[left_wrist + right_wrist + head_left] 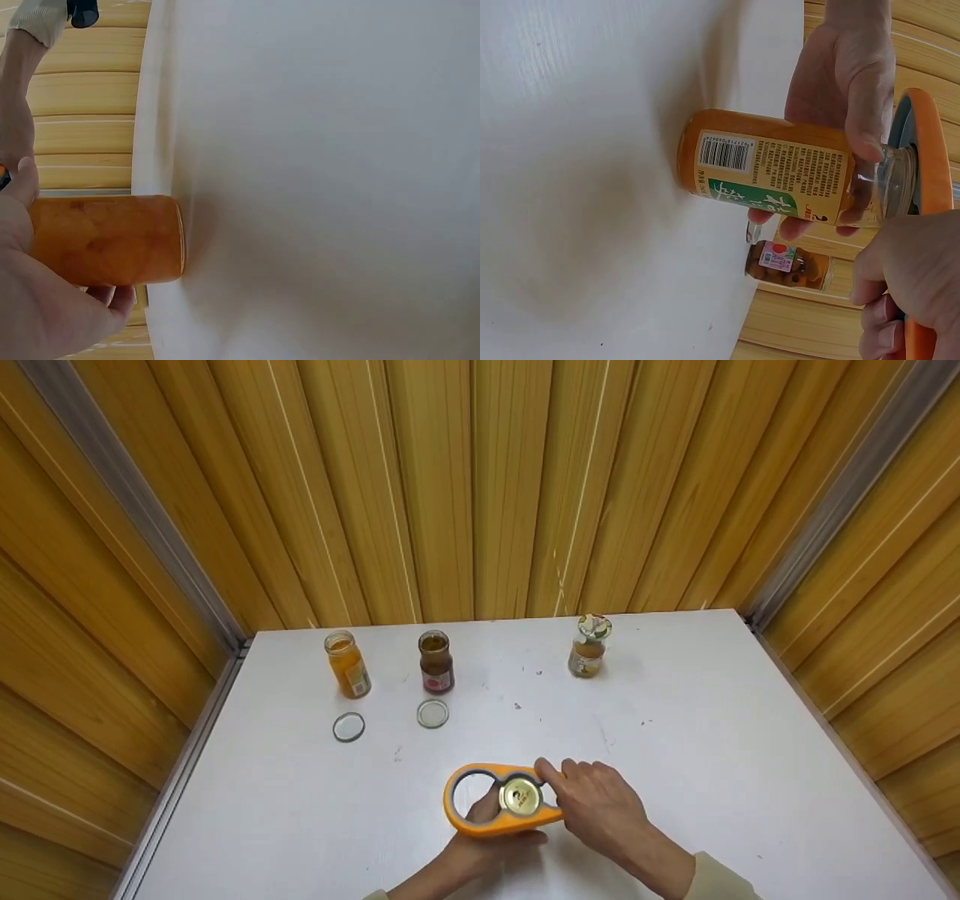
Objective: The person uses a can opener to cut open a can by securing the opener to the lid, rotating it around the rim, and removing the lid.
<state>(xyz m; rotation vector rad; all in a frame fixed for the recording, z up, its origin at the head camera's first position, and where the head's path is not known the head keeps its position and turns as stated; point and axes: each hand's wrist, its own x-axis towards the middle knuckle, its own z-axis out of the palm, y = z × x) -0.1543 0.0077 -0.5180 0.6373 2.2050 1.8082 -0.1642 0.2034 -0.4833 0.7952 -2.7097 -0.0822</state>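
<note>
I see my left hand (480, 840) wrapped around a jar (780, 174) of orange stuff. The jar stands upright on the white table (712, 750), near the front edge. In the left wrist view my fingers and thumb curl around the glass, so the grip is tight on the jar.

A gold lid (520, 796) is on top of the jar. An orange opener (495, 801) sits over the lid. It has two round holes, and the lid is in the smaller one. The bigger hole is to the left, and I can see part of my left hand through it.

My right hand (596, 802) holds the right end of the opener. The fingers are curled around its handle, so this hand is gripping too.

At the back of the table stand three more jars. One on the left (347, 664) has orange stuff in it and is open. The middle one (436, 661) is dark and open too. Two loose lids (349, 727) lie just in front of these two jars. The jar on the right (589, 646) has its lid on and stands well apart from the others.
</note>
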